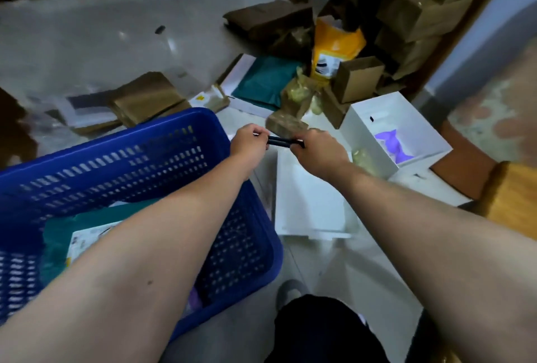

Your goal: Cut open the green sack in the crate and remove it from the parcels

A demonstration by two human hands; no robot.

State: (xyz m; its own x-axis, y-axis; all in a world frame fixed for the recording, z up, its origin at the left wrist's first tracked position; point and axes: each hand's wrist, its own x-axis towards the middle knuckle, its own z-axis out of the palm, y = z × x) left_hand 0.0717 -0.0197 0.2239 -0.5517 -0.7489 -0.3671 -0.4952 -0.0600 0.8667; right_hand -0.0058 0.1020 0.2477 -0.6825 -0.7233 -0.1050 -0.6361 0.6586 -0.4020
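Bare forearms (162,246), dark trousers (319,330), grey shoe (289,290).

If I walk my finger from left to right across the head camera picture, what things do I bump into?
Blue plastic crate with the green sack inside → left hand → thin black tool held by both hands → right hand → open white box with something purple inside.

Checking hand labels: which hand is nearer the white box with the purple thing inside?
Right. The right hand is just left of the white box, gripping one end of a black tool. The left hand holds the tool's other end, farther left by the blue crate.
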